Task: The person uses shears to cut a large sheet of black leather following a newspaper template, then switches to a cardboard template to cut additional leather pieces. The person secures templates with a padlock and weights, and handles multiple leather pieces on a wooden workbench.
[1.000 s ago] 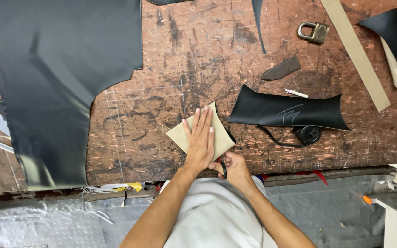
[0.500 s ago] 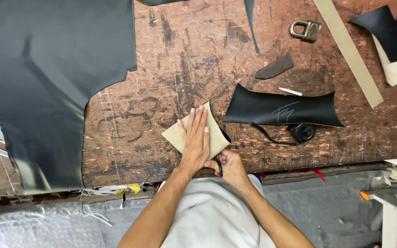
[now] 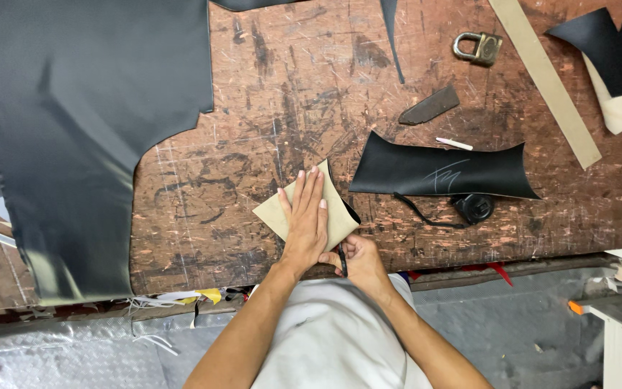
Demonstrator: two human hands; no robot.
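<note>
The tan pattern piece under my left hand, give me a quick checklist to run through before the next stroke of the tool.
1. Left hand flat on the tan pattern piece, fingers spread: ok.
2. Pattern lying flat on the wooden bench, dark material showing along its right edge: ok.
3. Right hand closed around the thin dark tool at the pattern's near corner: ok.
4. Left fingertips away from the tool's tip: cannot tell, the tip is hidden.
5. Loose black cut piece lies apart from the pattern: ok.
6. Big black sheet lies apart, to the left: ok.
</note>
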